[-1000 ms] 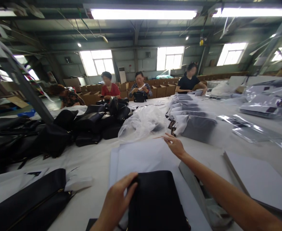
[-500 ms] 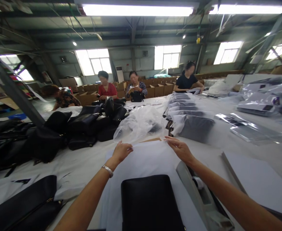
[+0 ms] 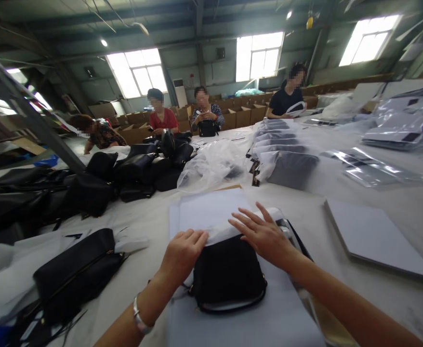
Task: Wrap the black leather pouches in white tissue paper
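Item: black bag (image 3: 228, 274), one, soft matte leather-like material, rounded rectangular shape, curved edge with pale trim toward the viewer. It lies at the near middle of the white-covered table (image 3: 377, 202), on a sheet of white tissue paper (image 3: 211, 212), thin and smooth, whose far part is folded down over the bag's top edge.

Left hand (image 3: 182, 253): fingers together and curled over the folded paper edge at the bag's upper left corner, pressing it down; a silver bracelet (image 3: 139, 318) on the wrist.

Right hand (image 3: 264, 233): fingers spread apart and laid flat on the paper at the bag's upper right; it grips nothing.

Surroundings, left to right:
- One flat black bag (image 3: 76, 274) with a thin gold zip line, lying on crumpled white paper, near left.
- A heap of black bags (image 3: 88, 188), glossy and slumped, far left; number cannot be told.
- One crumpled clear plastic bag (image 3: 213, 166), beyond the tissue.
- A row of grey bags in clear sleeves (image 3: 284, 159), overlapping, about six.
- One flat pale stack of sheets (image 3: 374, 236), rectangular, right of the hands.
- Shiny flat plastic packets (image 3: 370, 166), far right.
- Four people (image 3: 204, 113) at the table's far side, with brown cartons behind them.
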The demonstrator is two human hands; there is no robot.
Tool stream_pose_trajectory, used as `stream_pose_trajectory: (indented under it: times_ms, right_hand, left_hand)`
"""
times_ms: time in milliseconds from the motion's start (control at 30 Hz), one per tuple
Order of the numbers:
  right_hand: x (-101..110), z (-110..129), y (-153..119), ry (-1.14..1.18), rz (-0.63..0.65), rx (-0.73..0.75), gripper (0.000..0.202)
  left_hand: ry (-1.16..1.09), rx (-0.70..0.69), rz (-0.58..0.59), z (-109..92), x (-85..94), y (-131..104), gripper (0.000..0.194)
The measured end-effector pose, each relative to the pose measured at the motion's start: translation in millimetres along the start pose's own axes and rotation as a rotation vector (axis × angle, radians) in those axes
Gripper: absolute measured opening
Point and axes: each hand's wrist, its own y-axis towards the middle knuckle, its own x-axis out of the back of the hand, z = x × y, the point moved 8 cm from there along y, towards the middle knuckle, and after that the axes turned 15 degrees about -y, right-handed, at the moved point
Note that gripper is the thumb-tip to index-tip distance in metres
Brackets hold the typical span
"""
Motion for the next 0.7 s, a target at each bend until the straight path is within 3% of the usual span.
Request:
stream_pose_trajectory:
  times_ms: [133, 333, 400, 533, 633, 700]
  right_hand:
    - [-22, 28, -31, 0.087, -0.019, 0.079, 0.044]
    - [-37, 49, -67, 0.128, -0.052, 0.031, 0.053]
    - [-39, 52, -72, 0.138, -0.061, 0.026, 0.054]
    - [-37, 57, -74, 0.169, -0.099, -0.006, 0.05]
    - [-33, 61, -73, 0.198, -0.121, -0.038, 0.046]
    - [-31, 65, -74, 0.216, -0.115, -0.045, 0.045]
  left_hand:
    - [-0.062, 0.039, -0.117, -30, -7.3, -35, 0.025]
    - [-0.143, 0.174, -0.088, -36, -27.8, -70, 0.019]
    - [-0.158, 0.195, -0.074, -38, -23.8, -66, 0.017]
    - [-0.199, 0.175, -0.089, -49, -14.2, -36, 0.034]
    - [-0.272, 0.133, -0.021, -58, -29.0, -15, 0.045]
    - [-0.302, 0.126, 0.059, -62, -46.3, -13, 0.051]
